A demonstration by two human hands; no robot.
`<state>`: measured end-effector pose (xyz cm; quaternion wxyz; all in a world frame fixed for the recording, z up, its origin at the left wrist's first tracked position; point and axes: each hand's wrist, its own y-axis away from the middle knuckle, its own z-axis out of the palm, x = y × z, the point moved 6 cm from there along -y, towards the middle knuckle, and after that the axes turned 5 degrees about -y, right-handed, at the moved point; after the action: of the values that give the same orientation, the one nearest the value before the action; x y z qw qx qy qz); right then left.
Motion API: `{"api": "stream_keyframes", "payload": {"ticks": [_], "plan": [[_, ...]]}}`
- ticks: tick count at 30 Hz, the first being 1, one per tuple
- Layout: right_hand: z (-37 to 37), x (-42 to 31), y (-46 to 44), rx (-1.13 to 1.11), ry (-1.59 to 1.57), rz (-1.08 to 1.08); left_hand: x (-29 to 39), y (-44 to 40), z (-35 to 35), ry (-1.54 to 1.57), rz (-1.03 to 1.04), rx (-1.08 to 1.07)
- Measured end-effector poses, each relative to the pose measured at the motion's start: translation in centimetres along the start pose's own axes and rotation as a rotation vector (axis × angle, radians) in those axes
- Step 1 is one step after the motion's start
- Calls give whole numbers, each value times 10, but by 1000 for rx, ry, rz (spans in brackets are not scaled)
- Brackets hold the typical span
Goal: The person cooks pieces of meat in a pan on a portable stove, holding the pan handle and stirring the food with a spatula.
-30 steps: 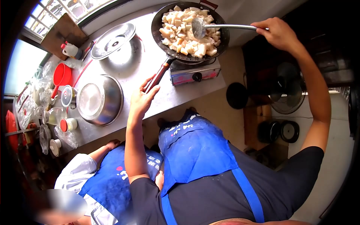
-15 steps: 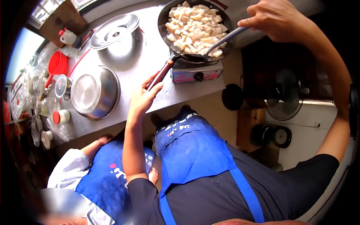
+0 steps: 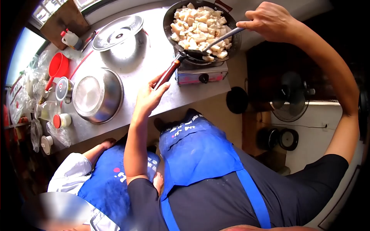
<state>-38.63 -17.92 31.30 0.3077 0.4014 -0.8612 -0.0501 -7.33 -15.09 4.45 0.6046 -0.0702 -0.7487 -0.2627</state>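
L grip (image 3: 150, 95) clenched on 1 wok (image 3: 168, 32) handle; R grip (image 3: 266, 22) clenched on 1 ladle (image 3: 223, 39).

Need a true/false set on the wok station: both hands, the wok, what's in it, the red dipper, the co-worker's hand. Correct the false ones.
1. The left hand grips the wok handle. True.
2. The right hand is empty. False: it holds the ladle, whose lower end is in the wok.
3. The wok is over the stove. True.
4. The wok holds only clear liquid. False: pale chunks of food fill much of it.
5. The co-worker's hand is apart from the wok. True.
6. The dipper is green. False: it is red.
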Motion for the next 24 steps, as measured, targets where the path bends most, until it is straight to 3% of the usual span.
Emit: {"api": "stream_keyframes", "payload": {"ticks": [4, 9, 14, 16, 21, 24], "plan": [[34, -34, -31, -19, 209, 88, 3, 1, 0, -12, 51, -15], [43, -95, -47, -109, 194, 314, 11, 2, 2, -32, 88, -33], [63, -97, -58, -40, 170, 424, 5, 3, -1, -59, 81, -19], [67, -78, -37, 24, -25, 576, 6, 3, 0, -61, 83, -13], [82, -63, 7, -39, -170, 705, 3, 4, 1, -48, 63, -3], [79, -52, 35, -35, -483, 838, 1, 2, 0, -73, 81, 4]]}}
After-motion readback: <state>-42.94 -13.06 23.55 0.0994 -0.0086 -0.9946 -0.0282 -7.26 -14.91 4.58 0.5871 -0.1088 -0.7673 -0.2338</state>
